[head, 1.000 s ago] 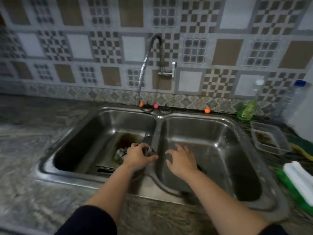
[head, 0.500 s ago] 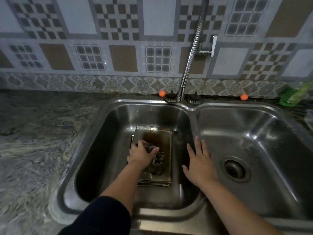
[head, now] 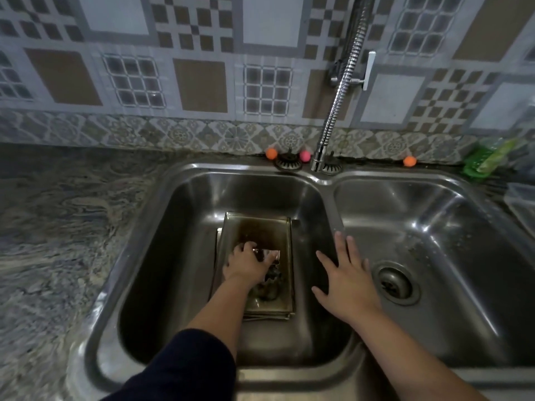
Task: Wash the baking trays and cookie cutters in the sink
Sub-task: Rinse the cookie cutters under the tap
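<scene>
A stack of stained metal baking trays (head: 262,230) lies flat in the left basin of the double steel sink (head: 179,209). Several metal cookie cutters (head: 270,280) lie on the top tray. My left hand (head: 246,264) reaches down onto that tray and closes on a shiny cookie cutter (head: 267,252). My right hand (head: 346,280) is spread flat, fingers apart, over the divider between the two basins and holds nothing.
A flexible chrome faucet (head: 341,91) rises from the sink's back rim with its tap handle (head: 368,70) on the tiled wall. The right basin shows its drain (head: 395,283). A green soap bottle (head: 489,159) and a clear container (head: 521,204) stand at the far right. Marbled countertop (head: 58,227) stretches left.
The view swung left and closer over the left basin. My left hand stayed on the cookie cutters on the tray; my right hand shifted from the right basin to the divider.
</scene>
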A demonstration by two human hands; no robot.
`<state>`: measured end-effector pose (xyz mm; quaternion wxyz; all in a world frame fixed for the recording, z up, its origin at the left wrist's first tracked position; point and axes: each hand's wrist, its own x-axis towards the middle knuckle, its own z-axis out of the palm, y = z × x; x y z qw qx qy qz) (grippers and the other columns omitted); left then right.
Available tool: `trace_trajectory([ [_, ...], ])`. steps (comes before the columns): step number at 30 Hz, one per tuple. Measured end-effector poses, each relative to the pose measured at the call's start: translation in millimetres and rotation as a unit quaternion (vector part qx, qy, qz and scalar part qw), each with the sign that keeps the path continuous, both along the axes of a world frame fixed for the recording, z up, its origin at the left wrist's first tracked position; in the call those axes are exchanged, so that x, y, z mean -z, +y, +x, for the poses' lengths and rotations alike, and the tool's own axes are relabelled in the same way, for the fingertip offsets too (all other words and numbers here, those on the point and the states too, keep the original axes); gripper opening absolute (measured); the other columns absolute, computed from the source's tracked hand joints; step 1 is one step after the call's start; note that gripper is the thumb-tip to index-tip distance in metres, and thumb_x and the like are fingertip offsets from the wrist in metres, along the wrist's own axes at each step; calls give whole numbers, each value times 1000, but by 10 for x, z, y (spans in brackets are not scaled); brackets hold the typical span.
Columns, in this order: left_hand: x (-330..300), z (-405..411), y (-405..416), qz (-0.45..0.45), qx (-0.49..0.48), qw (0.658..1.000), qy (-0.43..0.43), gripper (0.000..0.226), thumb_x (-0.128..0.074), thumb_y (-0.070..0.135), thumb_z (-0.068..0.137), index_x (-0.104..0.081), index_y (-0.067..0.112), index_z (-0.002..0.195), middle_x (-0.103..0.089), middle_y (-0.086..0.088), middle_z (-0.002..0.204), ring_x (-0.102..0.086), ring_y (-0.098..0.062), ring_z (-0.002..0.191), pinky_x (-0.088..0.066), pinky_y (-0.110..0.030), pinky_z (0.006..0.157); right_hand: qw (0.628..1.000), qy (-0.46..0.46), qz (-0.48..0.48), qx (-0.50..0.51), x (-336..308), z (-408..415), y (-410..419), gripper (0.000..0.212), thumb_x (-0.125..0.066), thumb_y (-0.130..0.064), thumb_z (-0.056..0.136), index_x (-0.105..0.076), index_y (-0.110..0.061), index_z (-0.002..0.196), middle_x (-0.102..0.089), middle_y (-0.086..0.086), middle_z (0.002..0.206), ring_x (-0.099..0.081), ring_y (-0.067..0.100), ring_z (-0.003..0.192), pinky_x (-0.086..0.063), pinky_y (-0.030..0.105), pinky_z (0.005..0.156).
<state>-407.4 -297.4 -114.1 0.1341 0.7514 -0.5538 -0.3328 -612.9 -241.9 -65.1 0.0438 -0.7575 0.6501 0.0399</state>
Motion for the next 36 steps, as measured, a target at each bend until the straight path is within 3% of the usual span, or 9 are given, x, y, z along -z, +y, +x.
trace_trajectory([
  [7, -367, -20, -50, -68, 6, 994, 85, 42, -43, 51, 95, -51, 28, 129, -46, -3, 136, -46, -26, 124, -41, -46, 104, 999, -47, 16, 6, -51, 8, 17, 63, -48, -53, 91, -27, -36, 148, 29, 1, 156, 27, 26, 143, -2, 53, 118],
  [11, -937, -165, -147, -179, 21, 970, 161, 37, -37, 40, 101, -55, 20, 127, -56, 1, 121, -50, -14, 113, -39, -28, 97, 994, -108, -10, 26, -194, -1, -110, 48, -49, -52, 90, -44, -38, 136, -11, -1, 158, -2, 22, 147, 4, 51, 118],
  [15, -1483, -387, -171, -247, 28, 933, 261, 35, -33, 39, 102, -58, 22, 119, -59, 12, 105, -52, -3, 98, -37, -15, 76, 981, -170, -58, 73, -540, -99, -630, 41, -52, -44, 90, -51, -30, 128, -47, -1, 135, -39, 23, 129, -29, 40, 111],
  [18, -1667, -549, -259, -267, 24, 908, 322, 27, -33, 44, 100, -58, 35, 110, -61, 19, 102, -56, -3, 103, -39, -23, 85, 941, -301, -98, 123, -945, -196, -1196, 35, -59, -31, 89, -57, -23, 124, -59, 6, 127, -54, 26, 116, -42, 30, 94],
  [21, -1779, -682, -340, -282, 44, 896, 341, 20, -34, 41, 101, -53, 45, 100, -59, 24, 100, -53, 12, 94, -39, -23, 90, 892, -421, -103, 128, -1400, -294, -1703, 40, -56, -26, 94, -50, -22, 134, -55, 5, 135, -56, 24, 117, -41, 28, 89],
  [24, -1854, -751, -401, -303, 67, 894, 323, 19, -34, 37, 101, -53, 40, 104, -57, 27, 100, -50, 26, 89, -35, 0, 80, 865, -476, -116, 111, -1796, -346, -2115, 53, -49, -30, 99, -31, -21, 147, -39, 6, 150, -44, 26, 131, -37, 32, 101],
  [28, -1838, -714, -543, -319, 68, 895, 304, 37, -36, 46, 96, -56, 27, 120, -62, 18, 107, -53, 15, 99, -40, -9, 83, 827, -536, -142, 90, -2106, -331, -2626, 61, -46, -29, 100, -17, -15, 152, -29, 9, 154, -34, 28, 139, -30, 36, 112],
  [31, -1818, -671, -583, -324, 80, 894, 299, 45, -36, 53, 87, -51, 33, 125, -59, 22, 113, -53, 14, 107, -42, -8, 92, 801, -572, -150, 95, -2196, -268, -2868, 54, -43, -25, 101, -21, -13, 149, -40, 10, 148, -43, 28, 132, -35, 40, 110],
  [36, -1846, -673, -552, -398, 123, 876, 245, 57, -37, 38, 98, -8, 50, 146, -39, 27, 140, -36, 16, 129, -31, -5, 102, 783, -589, -172, 104, -2216, -231, -3116, 48, -41, -22, 101, -29, -17, 147, -46, 10, 141, -51, 30, 123, -43, 41, 104],
])
